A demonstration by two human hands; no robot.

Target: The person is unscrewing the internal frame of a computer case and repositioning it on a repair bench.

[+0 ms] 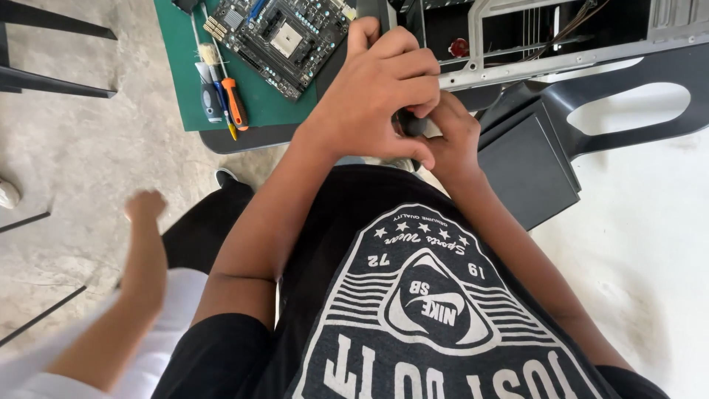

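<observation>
Hands: left hand (pixel 377 92) and right hand (pixel 450 140) clasped together around small dark object (pixel 410 124), near grey metal computer case (pixel 539 44), beside black motherboard (pixel 284 37) on green mat (pixel 258 103)

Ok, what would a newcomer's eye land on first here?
The two hands clasped at top centre: the left hand wraps over a small dark object that the right hand also grips, beside an open computer case. Left of them, a motherboard and screwdrivers lie on a green mat.
</observation>
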